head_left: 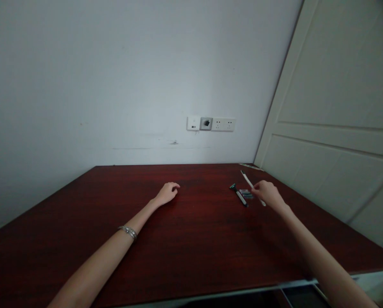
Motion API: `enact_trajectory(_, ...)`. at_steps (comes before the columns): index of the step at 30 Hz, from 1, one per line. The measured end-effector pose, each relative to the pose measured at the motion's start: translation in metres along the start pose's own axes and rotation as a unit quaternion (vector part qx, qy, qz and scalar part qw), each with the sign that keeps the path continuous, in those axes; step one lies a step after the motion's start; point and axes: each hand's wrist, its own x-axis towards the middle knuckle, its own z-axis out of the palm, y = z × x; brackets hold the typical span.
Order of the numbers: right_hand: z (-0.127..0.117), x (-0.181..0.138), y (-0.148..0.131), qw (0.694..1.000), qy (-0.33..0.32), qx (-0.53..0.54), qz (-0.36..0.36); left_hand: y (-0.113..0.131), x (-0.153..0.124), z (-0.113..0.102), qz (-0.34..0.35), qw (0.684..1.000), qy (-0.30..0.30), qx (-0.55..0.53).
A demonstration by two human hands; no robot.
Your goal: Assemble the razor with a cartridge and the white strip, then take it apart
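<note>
My left hand (167, 193) rests on the dark red table (191, 239), fingers curled loosely downward, holding nothing. My right hand (267, 193) reaches out to the right side of the table, fingers pinched together near a small dark packet (245, 193). A razor with a dark handle (239, 194) lies just left of that packet. A thin white stick-like object (247, 179) lies beyond my right hand, partly passing behind it; whether my fingers grip it is unclear.
A white wall stands behind the table with a row of sockets (211, 124). A white panelled door or cabinet (332, 128) rises along the table's right edge. A silver bracelet (129, 232) sits on my left wrist.
</note>
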Motion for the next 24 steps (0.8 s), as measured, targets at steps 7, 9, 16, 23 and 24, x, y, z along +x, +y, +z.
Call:
enact_trajectory(7,0.026,0.006,0.026,0.996,-0.045,-0.046,0.062,0.002,-0.002,-0.002,-0.003,1.000,-0.004,-0.001)
enact_trajectory(9,0.030,0.007,0.026,0.995,-0.055,-0.049,0.067,0.001,-0.002,-0.003,-0.002,1.000,-0.005,0.001)
enact_trajectory(16,0.030,0.008,0.020,0.990,-0.085,-0.057,0.100,-0.005,-0.006,-0.003,-0.018,1.000,-0.013,0.010)
enact_trajectory(23,0.030,0.007,0.021,0.990,-0.078,-0.045,0.112,-0.009,-0.011,-0.004,-0.017,1.000,-0.004,0.006)
enact_trajectory(24,0.030,0.007,0.021,0.989,-0.080,-0.044,0.112,-0.009,-0.012,-0.005,-0.017,1.000,0.000,0.005)
